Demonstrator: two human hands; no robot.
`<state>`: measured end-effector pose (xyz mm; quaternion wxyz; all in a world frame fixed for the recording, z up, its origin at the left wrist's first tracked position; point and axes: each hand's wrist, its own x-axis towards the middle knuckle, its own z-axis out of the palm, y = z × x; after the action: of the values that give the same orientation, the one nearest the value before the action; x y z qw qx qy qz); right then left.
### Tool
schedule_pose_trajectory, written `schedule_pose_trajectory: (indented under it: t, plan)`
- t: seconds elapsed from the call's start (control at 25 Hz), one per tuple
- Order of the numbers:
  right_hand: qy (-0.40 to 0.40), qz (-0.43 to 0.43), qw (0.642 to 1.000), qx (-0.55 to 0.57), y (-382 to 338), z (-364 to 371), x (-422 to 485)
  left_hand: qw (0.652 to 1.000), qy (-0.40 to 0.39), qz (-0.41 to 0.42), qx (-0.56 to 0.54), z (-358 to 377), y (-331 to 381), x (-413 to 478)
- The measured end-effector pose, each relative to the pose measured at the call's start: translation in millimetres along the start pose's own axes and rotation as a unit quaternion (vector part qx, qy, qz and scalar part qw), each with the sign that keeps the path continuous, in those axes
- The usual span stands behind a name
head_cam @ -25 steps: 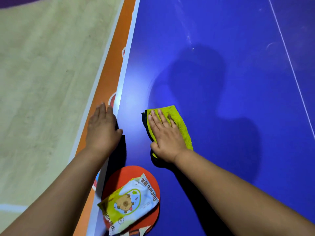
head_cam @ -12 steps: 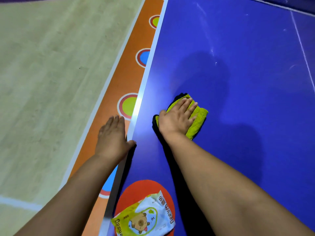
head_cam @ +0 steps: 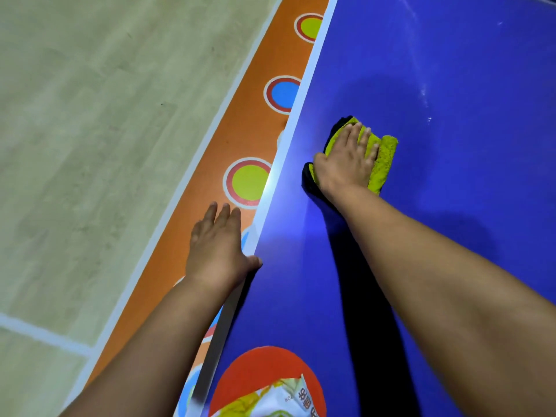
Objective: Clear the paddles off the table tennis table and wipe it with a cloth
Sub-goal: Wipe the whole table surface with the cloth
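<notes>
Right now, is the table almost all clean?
Not yet. Wiping is under way: the right hand presses the yellow-green cloth flat on the blue table, while the left hand rests on its edge. Left to do: the red paddle, a packet on it, lies on the table. How much is wiped, I cannot tell.

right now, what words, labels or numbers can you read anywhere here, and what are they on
Packet lying on the red paddle: dark print along its edge, upside down, blurred and cut off by the bottom of the picture; not readable.
Table: no text.
Cloth: no label in view.
Floor circles: plain coloured rings, no words or numbers.
</notes>
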<state>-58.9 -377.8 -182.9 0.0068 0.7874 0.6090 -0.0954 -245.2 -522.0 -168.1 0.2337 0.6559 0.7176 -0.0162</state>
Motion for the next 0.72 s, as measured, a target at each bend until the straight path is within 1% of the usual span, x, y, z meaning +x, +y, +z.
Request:
schedule_pose_trajectory:
  t: [0.08, 0.16, 0.36, 0.44, 0.6, 0.72]
  plan:
    - [-0.008, -0.082, 0.996, -0.036, 2.0, 1.5, -6.9, 1.000, 0.016, -0.006, -0.011, 1.5, -1.0, -4.9]
    - [-0.022, -0.157, 0.986, -0.049, 2.3, 2.5, -18.6, 0.999, 0.037, -0.007, -0.015, 3.6, -1.0, -9.8]
    - [-0.064, -0.297, 0.950, -0.069, -3.7, 8.2, -77.6, 0.997, 0.067, -0.008, -0.023, 10.3, -17.6, -39.9]
    - [-0.075, -0.327, 0.939, -0.078, -5.1, 10.2, -100.6, 0.997, 0.073, -0.014, -0.025, 12.4, -28.6, -58.8]
    - [-0.085, -0.324, 0.940, -0.069, -11.2, 16.5, -146.6, 0.996, 0.078, -0.019, -0.029, 14.7, -50.6, -97.3]
    - [-0.091, -0.347, 0.930, -0.075, -14.6, 23.8, -182.1, 0.997, 0.069, -0.019, -0.017, 16.0, -64.3, -128.6]
